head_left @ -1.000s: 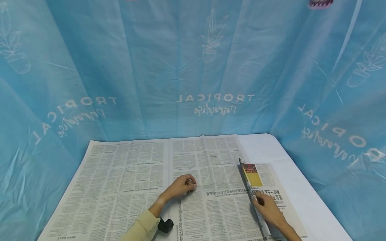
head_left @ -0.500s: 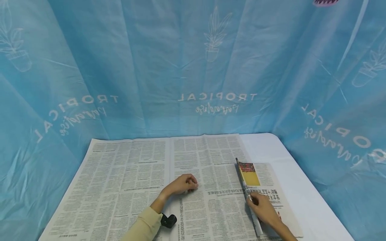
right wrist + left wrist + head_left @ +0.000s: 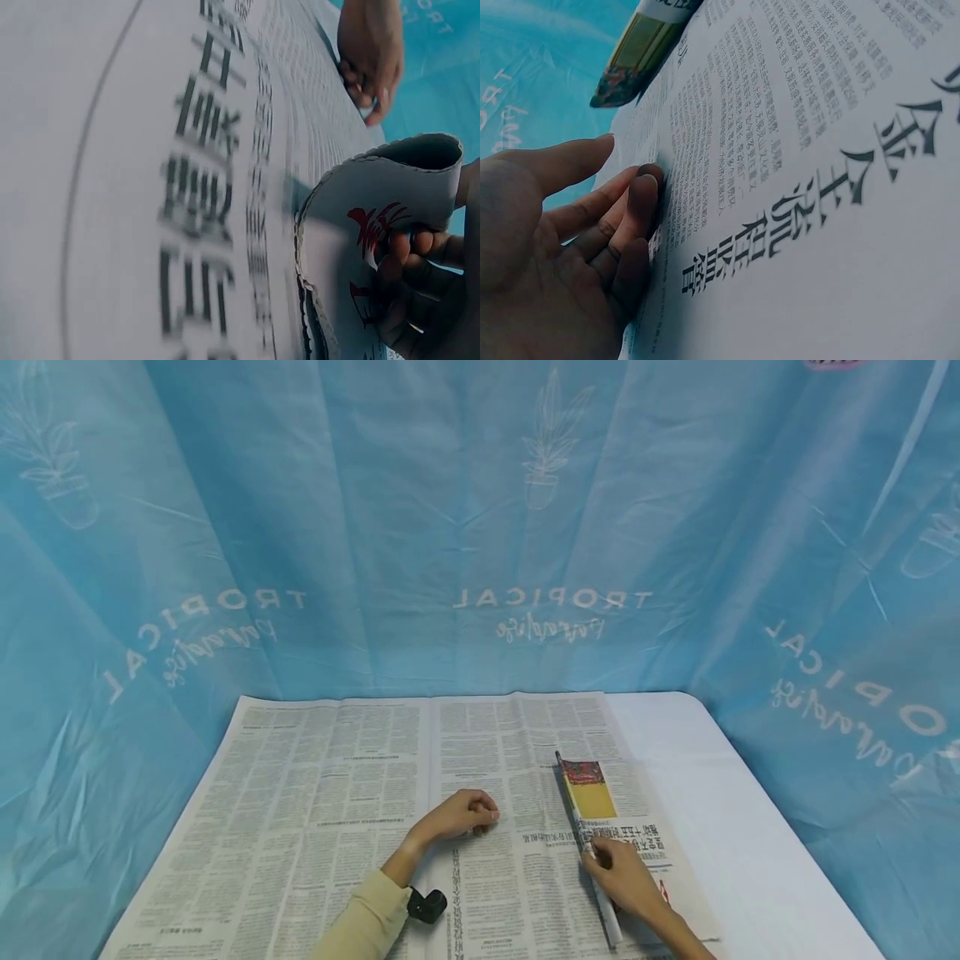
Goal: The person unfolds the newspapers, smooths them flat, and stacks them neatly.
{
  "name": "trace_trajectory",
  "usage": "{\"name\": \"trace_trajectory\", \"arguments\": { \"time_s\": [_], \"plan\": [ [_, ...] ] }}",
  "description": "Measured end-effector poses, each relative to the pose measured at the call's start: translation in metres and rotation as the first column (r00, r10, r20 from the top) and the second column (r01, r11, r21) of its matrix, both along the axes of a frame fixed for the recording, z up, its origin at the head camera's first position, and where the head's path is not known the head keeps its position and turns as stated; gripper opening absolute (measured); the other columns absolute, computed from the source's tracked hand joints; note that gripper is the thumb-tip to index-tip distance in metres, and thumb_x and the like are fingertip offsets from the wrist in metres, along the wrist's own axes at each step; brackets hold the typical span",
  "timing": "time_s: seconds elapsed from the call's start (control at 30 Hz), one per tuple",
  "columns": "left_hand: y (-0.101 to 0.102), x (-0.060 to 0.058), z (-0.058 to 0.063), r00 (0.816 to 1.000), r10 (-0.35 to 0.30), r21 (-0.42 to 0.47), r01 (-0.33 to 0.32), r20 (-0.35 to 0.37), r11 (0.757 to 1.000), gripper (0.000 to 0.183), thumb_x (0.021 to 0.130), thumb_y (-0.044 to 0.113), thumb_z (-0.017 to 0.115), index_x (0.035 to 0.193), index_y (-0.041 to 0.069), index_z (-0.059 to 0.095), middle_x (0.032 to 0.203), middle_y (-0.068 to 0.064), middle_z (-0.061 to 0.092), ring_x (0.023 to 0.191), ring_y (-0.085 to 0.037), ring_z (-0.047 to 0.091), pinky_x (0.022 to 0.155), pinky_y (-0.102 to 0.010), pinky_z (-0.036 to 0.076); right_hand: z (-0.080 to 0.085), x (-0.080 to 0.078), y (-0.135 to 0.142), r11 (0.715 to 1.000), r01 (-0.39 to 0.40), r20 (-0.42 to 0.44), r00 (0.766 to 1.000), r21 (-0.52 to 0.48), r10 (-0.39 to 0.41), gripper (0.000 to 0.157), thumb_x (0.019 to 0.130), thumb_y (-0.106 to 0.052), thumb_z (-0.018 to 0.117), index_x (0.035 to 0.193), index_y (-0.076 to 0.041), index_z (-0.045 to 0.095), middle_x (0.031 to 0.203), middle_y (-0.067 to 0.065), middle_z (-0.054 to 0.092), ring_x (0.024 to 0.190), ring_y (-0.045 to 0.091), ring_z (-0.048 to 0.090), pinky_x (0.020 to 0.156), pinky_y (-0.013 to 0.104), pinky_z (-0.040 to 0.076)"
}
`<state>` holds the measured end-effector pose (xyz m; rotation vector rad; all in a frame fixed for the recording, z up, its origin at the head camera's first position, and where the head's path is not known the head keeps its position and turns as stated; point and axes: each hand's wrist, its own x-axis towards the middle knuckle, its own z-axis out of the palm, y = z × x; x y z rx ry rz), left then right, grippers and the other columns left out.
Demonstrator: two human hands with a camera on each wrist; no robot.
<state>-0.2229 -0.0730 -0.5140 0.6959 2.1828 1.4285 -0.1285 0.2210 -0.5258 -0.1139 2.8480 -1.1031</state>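
My right hand (image 3: 626, 877) pinches the rolled-up edge of a newspaper (image 3: 609, 917), which lies on top of the spread sheets. In the right wrist view, the curled fingers (image 3: 405, 259) grip the paper roll (image 3: 337, 255), and its hollow end shows. A red and yellow picture (image 3: 588, 789) is printed near its far end. To the left, my left hand (image 3: 457, 816) rests on the spread newspaper (image 3: 352, 793) with loosely bent fingers, holding nothing. The left wrist view shows the roll's printed far end (image 3: 641, 56) beyond that hand, apart from it.
Spread newspaper covers most of the white table (image 3: 705, 777), whose surface shows along the right side. A blue curtain (image 3: 405, 527) surrounds the back and both sides. A black wrist camera (image 3: 427, 906) sits at the left sleeve (image 3: 367, 918).
My right hand has moved left across the spread sheets, taking the rolled edge and its page along. The left hand has stayed almost in place.
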Motion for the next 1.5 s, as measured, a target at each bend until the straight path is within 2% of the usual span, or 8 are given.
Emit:
{"name": "trace_trajectory", "arguments": {
  "time_s": [0.37,0.6,0.9,1.1,1.27,1.33,1.5],
  "plan": [
    [0.000,0.001,0.000,1.000,0.014,0.002,-0.014,0.011,1.000,0.025,0.098,0.014,0.057,0.110,-0.007,0.065,0.079,-0.015,0.066,0.066,-0.013,0.060,0.063,-0.025,0.047,-0.001,-0.002,-0.035,0.992,-0.130,-0.102,0.986,0.009,0.130,0.036,0.090,-0.019,0.065,0.064,-0.016,0.041,0.054,-0.012,0.032,0.048,-0.002,0.025,0.049,0.018,0.024],
    [0.001,0.000,-0.002,0.999,0.032,-0.009,-0.032,0.025,0.999,0.032,0.102,0.022,0.053,0.110,-0.007,0.066,0.078,-0.014,0.067,0.066,-0.014,0.060,0.066,-0.025,0.047,-0.002,-0.004,-0.052,0.989,-0.151,-0.055,0.987,0.005,0.151,0.034,0.092,-0.024,0.064,0.065,-0.017,0.044,0.053,-0.012,0.034,0.045,-0.001,0.026,0.046,0.018,0.022],
    [0.001,0.000,-0.001,0.997,0.053,0.037,-0.055,0.063,0.998,0.042,0.106,0.025,0.043,0.107,-0.010,0.065,0.080,-0.022,0.067,0.066,-0.019,0.063,0.063,-0.025,0.047,-0.002,-0.006,-0.071,0.978,-0.194,-0.098,0.975,0.077,0.201,0.034,0.091,-0.023,0.064,0.063,-0.019,0.044,0.052,-0.014,0.034,0.043,-0.001,0.026,0.044,0.018,0.023],
    [0.001,0.002,0.001,0.993,0.087,0.041,-0.091,0.079,0.995,0.040,0.106,0.025,0.043,0.108,-0.009,0.064,0.084,-0.025,0.068,0.069,-0.028,0.066,0.061,-0.026,0.043,-0.001,-0.006,-0.083,0.966,-0.222,-0.100,0.967,0.128,0.236,0.035,0.089,-0.025,0.064,0.061,-0.020,0.044,0.050,-0.014,0.033,0.042,-0.001,0.026,0.042,0.018,0.022],
    [0.005,0.006,0.002,0.988,0.135,0.043,-0.139,0.068,0.989,0.035,0.103,0.024,0.050,0.099,-0.007,0.065,0.081,-0.026,0.068,0.069,-0.039,0.066,0.059,-0.027,0.045,-0.002,-0.005,-0.093,0.958,-0.237,-0.110,0.960,0.161,0.256,0.036,0.089,-0.028,0.065,0.060,-0.021,0.043,0.049,-0.015,0.033,0.041,0.000,0.026,0.041,0.019,0.022],
    [0.008,0.007,0.001,0.985,0.162,0.036,-0.165,0.062,0.986,0.033,0.102,0.024,0.052,0.096,-0.006,0.065,0.079,-0.025,0.068,0.066,-0.035,0.066,0.058,-0.027,0.047,-0.003,-0.005,-0.097,0.954,-0.243,-0.118,0.957,0.178,0.265,0.037,0.089,-0.029,0.064,0.060,-0.021,0.043,0.049,-0.015,0.034,0.041,0.000,0.026,0.041,0.019,0.023],
    [0.009,0.008,-0.004,0.974,0.223,0.027,-0.224,0.045,0.974,0.030,0.098,0.023,0.058,0.094,-0.006,0.065,0.071,-0.019,0.068,0.056,-0.014,0.061,0.056,-0.024,0.047,-0.003,-0.007,-0.107,0.939,-0.283,-0.114,0.945,0.194,0.308,0.039,0.093,-0.038,0.062,0.063,-0.021,0.044,0.050,-0.015,0.034,0.041,-0.001,0.027,0.041,0.018,0.024]
  ]
}}
